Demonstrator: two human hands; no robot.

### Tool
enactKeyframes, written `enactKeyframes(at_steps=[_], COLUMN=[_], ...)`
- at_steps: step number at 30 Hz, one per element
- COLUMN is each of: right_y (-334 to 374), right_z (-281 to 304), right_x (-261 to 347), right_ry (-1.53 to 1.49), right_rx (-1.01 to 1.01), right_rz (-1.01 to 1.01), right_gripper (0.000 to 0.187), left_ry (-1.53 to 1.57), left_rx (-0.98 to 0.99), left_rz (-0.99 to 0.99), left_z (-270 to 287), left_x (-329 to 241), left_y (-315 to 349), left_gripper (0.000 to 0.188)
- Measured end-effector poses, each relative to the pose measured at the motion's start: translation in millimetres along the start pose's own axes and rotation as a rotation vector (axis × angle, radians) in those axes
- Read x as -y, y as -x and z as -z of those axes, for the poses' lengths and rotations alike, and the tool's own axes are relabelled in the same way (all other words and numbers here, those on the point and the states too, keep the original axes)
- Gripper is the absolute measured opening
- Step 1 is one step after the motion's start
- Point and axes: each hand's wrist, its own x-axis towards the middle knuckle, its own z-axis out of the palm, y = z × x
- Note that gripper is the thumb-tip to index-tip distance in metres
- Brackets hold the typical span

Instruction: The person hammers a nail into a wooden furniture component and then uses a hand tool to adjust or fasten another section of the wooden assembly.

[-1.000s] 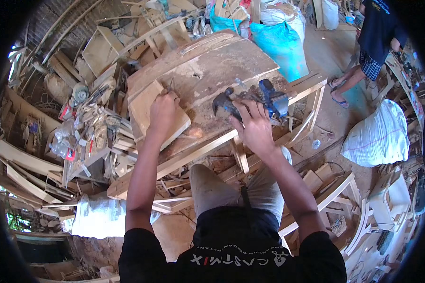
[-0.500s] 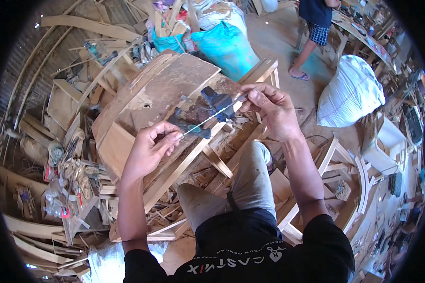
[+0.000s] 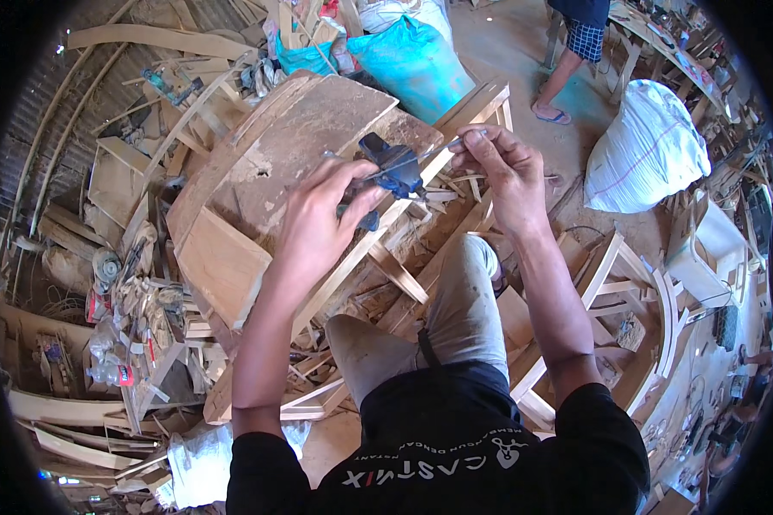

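Note:
My right hand (image 3: 508, 176) is closed, with thumb and forefinger pinching a thin metal rod (image 3: 439, 149). The rod slants down to the left toward a dark blue bench vise (image 3: 397, 170), and its far end is hard to make out against the vise. My left hand (image 3: 316, 210) is beside the vise on its left, forefinger and thumb apart around the line of the rod; whether they touch it is unclear. The vise sits at the edge of a worn wooden workbench (image 3: 318, 129).
A turquoise sack (image 3: 412, 69) stands beyond the bench, and a white sack (image 3: 648, 150) at the right. Wooden frames (image 3: 618, 283) lie right of my legs. Scrap wood is piled at the left. Another person's leg (image 3: 563, 77) shows at the far right.
My left hand has moved up and right toward the vise, and its thumb and forefinger have parted from their pinch on the rod. My right hand has shifted slightly right, still pinching it.

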Motion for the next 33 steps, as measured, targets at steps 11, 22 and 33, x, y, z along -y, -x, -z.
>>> enactKeyframes(at_steps=[11,22,33], right_y=[25.5,45.3,48.0], right_z=[16.9,-9.7,-17.5], right_x=[-84.9,-101.8,-110.8], right_ry=[0.292,0.573,0.686], right_rx=[-0.03,0.063,-0.063], right_rz=[-0.115,-0.042,0.22], right_gripper=[0.039,0.043,0.031], left_ry=[0.032,-0.086,-0.116], left_rx=[-0.109,-0.107,-0.124], left_rz=[0.101,0.058,0.001], left_z=[-44.8,-56.7,-66.4], left_x=[30.4,44.6,38.5], left_y=[-7.6,-11.6,-10.7], left_gripper=[0.021,0.024,0.026])
